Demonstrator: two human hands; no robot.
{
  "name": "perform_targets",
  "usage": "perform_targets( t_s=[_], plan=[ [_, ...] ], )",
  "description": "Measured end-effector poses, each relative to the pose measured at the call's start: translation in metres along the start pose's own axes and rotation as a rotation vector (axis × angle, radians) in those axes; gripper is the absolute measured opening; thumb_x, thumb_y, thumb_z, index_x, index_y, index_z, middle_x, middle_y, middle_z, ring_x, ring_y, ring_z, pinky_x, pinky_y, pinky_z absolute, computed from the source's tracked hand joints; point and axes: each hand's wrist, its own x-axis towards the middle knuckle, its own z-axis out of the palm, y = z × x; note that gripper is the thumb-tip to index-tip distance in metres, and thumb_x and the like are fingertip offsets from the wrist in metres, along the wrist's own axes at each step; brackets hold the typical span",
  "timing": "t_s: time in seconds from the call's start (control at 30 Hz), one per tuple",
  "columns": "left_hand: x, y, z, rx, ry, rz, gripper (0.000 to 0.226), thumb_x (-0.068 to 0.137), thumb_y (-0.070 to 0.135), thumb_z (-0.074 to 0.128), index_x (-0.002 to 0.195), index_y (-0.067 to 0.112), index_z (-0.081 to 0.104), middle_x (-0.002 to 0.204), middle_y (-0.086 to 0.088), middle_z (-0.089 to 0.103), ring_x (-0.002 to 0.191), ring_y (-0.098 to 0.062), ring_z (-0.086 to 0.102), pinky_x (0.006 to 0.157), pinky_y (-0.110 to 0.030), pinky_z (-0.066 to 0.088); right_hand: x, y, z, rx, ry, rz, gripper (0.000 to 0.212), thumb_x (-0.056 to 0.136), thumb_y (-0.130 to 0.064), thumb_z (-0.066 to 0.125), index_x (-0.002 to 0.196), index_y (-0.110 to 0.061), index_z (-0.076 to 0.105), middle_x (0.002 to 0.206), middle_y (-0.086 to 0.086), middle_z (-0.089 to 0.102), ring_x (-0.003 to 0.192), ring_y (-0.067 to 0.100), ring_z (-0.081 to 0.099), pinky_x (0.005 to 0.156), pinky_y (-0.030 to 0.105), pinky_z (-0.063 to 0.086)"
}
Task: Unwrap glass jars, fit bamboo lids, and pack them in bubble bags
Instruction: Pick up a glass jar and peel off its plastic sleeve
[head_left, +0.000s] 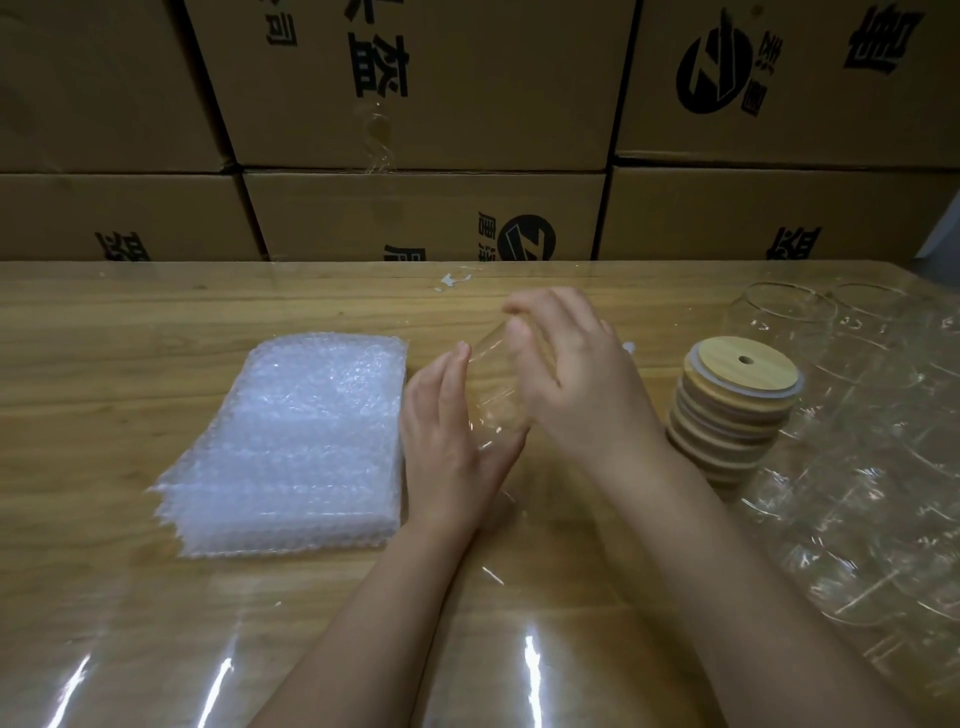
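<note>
The glass jar (496, 395), cupped in the left hand (452, 441), is being unwrapped by the right hand (566, 384) pinching its top; likely next, a bamboo lid (727, 376).

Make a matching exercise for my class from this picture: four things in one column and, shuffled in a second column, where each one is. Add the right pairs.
Things
1. stack of bubble bags
2. stack of bamboo lids
3. glass jar
4. cardboard boxes

Places
A. held between the left hand and the right hand
B. piled behind the far edge of the table
C. on the table, to the left of the hands
D. on the table, just right of the hands

Pairs: 1-C; 2-D; 3-A; 4-B
</note>
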Motion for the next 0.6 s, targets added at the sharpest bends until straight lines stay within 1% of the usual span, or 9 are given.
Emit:
perform_targets(
  t_s=[0.1,0.13,0.2,0.23,0.3,0.4,0.5,0.57,0.6],
  plan=[
    [0.000,0.004,-0.002,0.031,0.007,0.056,0.068,0.078,0.033,0.068,0.135,0.014,0.036,0.139,-0.004,0.038,0.125,-0.032,0.048,0.108,-0.040,0.034,0.003,0.000,-0.005,0.023,-0.064,0.177,0.033,0.096,-0.048,0.026,0.116,-0.033,0.048,0.117,-0.002,0.053,0.099,0.021,0.055,0.078,0.032,0.041],
    [0.001,0.006,-0.002,0.036,0.026,0.087,0.066,0.079,0.031,0.068,0.134,0.014,0.036,0.138,-0.005,0.039,0.123,-0.035,0.051,0.105,-0.044,0.037,0.004,0.000,-0.007,0.038,-0.109,0.244,0.032,0.097,-0.051,0.025,0.115,-0.035,0.046,0.117,0.000,0.053,0.098,0.022,0.054,0.078,0.035,0.044],
    [0.001,0.008,0.000,0.039,0.048,0.143,0.063,0.080,0.030,0.066,0.133,0.015,0.037,0.136,-0.006,0.040,0.119,-0.038,0.053,0.102,-0.047,0.039,0.003,0.001,-0.012,0.086,-0.182,0.351,0.031,0.097,-0.052,0.024,0.115,-0.035,0.043,0.118,0.004,0.051,0.097,0.026,0.053,0.078,0.045,0.052],
    [0.001,0.008,0.000,0.036,0.058,0.144,0.062,0.080,0.029,0.066,0.133,0.015,0.037,0.136,-0.006,0.041,0.118,-0.038,0.053,0.102,-0.047,0.039,0.003,0.001,-0.013,0.082,-0.195,0.364,0.031,0.097,-0.051,0.023,0.116,-0.034,0.041,0.119,0.005,0.050,0.095,0.026,0.052,0.077,0.046,0.052],
    [0.001,0.008,0.000,0.025,0.073,0.111,0.063,0.078,0.027,0.068,0.132,0.014,0.038,0.135,-0.008,0.042,0.119,-0.037,0.051,0.102,-0.048,0.039,0.001,-0.002,-0.010,-0.007,-0.169,0.290,0.033,0.098,-0.048,0.020,0.118,-0.031,0.041,0.118,0.005,0.050,0.091,0.025,0.052,0.073,0.039,0.044],
    [0.002,0.009,-0.001,0.005,0.087,0.045,0.065,0.075,0.024,0.071,0.130,0.014,0.038,0.130,-0.018,0.051,0.119,-0.035,0.047,0.102,-0.050,0.038,-0.001,-0.004,-0.005,-0.038,-0.070,0.137,0.041,0.095,-0.045,0.019,0.117,-0.023,0.046,0.117,0.002,0.053,0.099,0.023,0.055,0.076,0.036,0.042],
    [0.001,0.014,-0.002,-0.070,0.008,-0.019,0.069,0.075,0.029,0.070,0.132,0.015,0.034,0.130,-0.018,0.048,0.122,-0.027,0.042,0.106,-0.038,0.033,-0.003,-0.007,-0.002,-0.036,0.022,-0.027,0.040,0.096,-0.033,0.026,0.115,-0.016,0.057,0.115,-0.001,0.055,0.107,0.020,0.050,0.085,0.034,0.042],
    [0.003,0.015,-0.004,-0.111,-0.052,-0.075,0.071,0.076,0.036,0.069,0.132,0.005,0.037,0.130,-0.015,0.047,0.122,-0.026,0.043,0.107,-0.034,0.033,-0.005,-0.011,-0.003,-0.087,0.060,-0.168,0.041,0.091,-0.030,0.031,0.108,-0.013,0.064,0.111,0.001,0.060,0.106,0.023,0.052,0.086,0.038,0.043],
    [0.005,0.015,-0.005,-0.124,-0.092,-0.112,0.070,0.078,0.039,0.068,0.129,-0.002,0.043,0.129,-0.018,0.051,0.119,-0.028,0.047,0.106,-0.037,0.036,-0.005,-0.013,-0.003,-0.103,0.085,-0.256,0.038,0.089,-0.029,0.036,0.103,-0.012,0.067,0.109,0.002,0.063,0.105,0.024,0.054,0.085,0.040,0.044]
  ],
)
